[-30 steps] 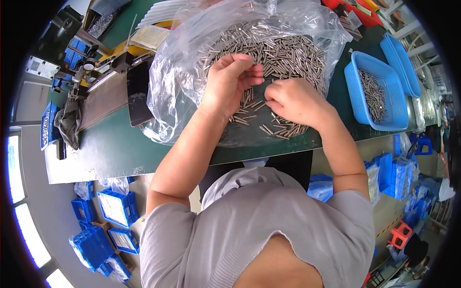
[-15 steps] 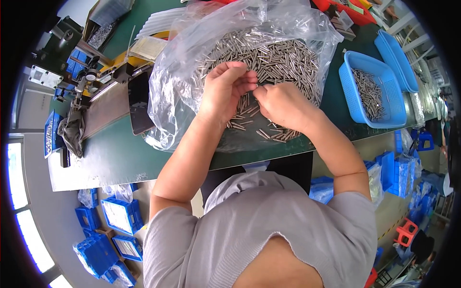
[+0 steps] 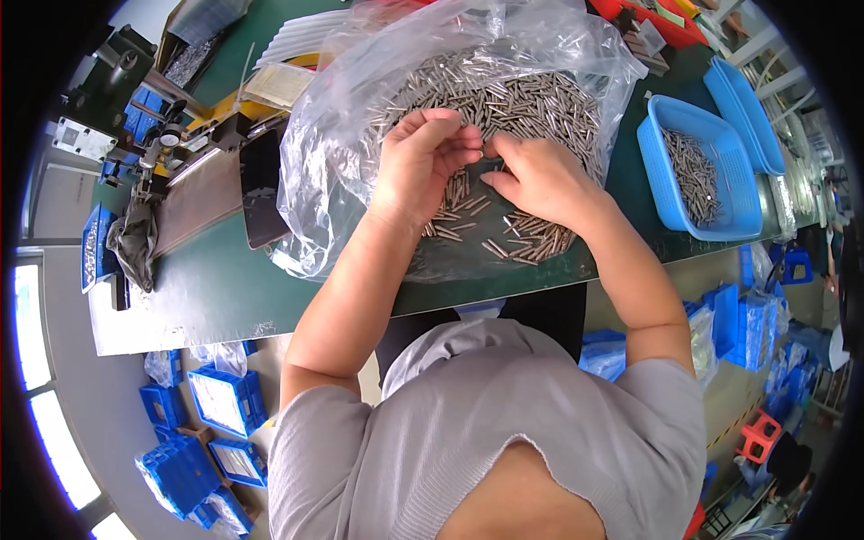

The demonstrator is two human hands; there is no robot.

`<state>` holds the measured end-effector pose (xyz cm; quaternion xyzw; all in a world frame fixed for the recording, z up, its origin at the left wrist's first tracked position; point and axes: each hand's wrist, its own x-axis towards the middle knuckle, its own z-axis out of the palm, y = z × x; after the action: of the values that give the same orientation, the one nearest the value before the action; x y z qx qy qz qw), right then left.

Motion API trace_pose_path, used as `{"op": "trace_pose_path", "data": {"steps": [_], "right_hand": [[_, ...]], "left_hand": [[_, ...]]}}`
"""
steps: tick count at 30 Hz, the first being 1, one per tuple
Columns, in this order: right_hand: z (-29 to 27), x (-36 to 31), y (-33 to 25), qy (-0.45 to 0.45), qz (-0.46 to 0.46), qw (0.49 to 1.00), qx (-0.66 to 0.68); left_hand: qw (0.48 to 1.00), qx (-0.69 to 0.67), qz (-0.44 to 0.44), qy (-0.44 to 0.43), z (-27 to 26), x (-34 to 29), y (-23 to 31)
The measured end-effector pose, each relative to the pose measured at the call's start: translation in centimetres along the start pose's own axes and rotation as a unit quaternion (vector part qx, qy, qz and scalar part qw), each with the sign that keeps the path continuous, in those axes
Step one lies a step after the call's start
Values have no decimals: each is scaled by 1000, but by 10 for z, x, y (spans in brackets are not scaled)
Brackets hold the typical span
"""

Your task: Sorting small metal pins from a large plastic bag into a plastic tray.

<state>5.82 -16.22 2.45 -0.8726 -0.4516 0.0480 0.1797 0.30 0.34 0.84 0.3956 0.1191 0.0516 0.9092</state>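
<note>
A heap of small metal pins (image 3: 540, 103) lies on a clear plastic bag (image 3: 310, 171) spread over the green table. Over the near left part of the heap, my left hand (image 3: 423, 162) is turned palm inward with its fingers curled. What it holds, if anything, is too small to make out. Just beside its fingertips is my right hand (image 3: 544, 180), thumb and forefinger parted and no pin visible between them. Looser pins (image 3: 544, 238) lie on the bag below my right hand, and a few more lie near my left wrist.
To the right stands a blue basket (image 3: 648, 148) with similar pins in it, against another blue basket (image 3: 720, 85). A dark flat tablet-like slab (image 3: 261, 193) and a metal fixture (image 3: 171, 135) occupy the left side. A red bin (image 3: 675, 31) sits at the far right.
My right hand's thumb and forefinger have parted from their pinch, and the hand has shifted slightly right and away from me. My left hand stays nearly in place, fingers still curled.
</note>
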Motion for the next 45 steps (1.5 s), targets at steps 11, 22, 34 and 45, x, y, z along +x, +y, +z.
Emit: {"op": "trace_pose_path", "data": {"steps": [11,22,34,45], "right_hand": [[0,-8,-9,18,-61,995,-73],[-13,-4,15,140,74,933,324],[-4,4,15,190,28,832,520],[-5,3,16,98,41,851,514]], "left_hand": [[1000,8,-1,-2,-1,1,-1],[999,8,-40,-22,3,-4,-2],[993,-3,-81,-87,2,-3,-7],[994,-3,-70,-87,6,-4,-9]]}}
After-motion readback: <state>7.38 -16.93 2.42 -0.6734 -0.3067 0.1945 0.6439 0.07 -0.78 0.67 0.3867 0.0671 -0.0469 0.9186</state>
